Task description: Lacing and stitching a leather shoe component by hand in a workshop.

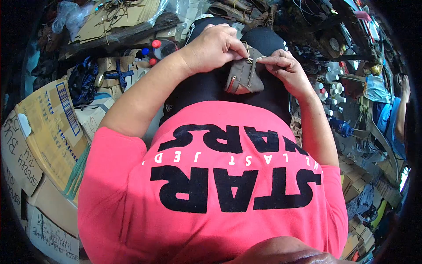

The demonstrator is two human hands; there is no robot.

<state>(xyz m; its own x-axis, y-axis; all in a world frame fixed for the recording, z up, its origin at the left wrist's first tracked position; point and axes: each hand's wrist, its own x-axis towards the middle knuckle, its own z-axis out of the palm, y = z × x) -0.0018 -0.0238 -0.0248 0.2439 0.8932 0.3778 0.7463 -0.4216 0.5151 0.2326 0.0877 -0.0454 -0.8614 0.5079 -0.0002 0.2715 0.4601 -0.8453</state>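
A grey-brown leather piece [246,77], which looks like a shoe upper with a stitched seam, lies on my lap between my black-clad thighs. A thin tan lace [249,56] runs through its top edge. My left hand [220,46] is closed at the upper left of the leather, its thumb and forefinger pinching the lace. On the other side, my right hand [285,68] pinches the lace's other part between thumb and forefinger, close to the leather's edge. The remaining fingers of both hands are curled, and the left ones are partly hidden behind the hand.
Cardboard boxes [52,119] are stacked at the left. Bottles with red caps [160,47] stand beyond my left forearm. Several white bottles [334,88] stand at the right. Brown shoes [239,13] lie ahead of my knees. Another person's arm [402,108] shows at the far right.
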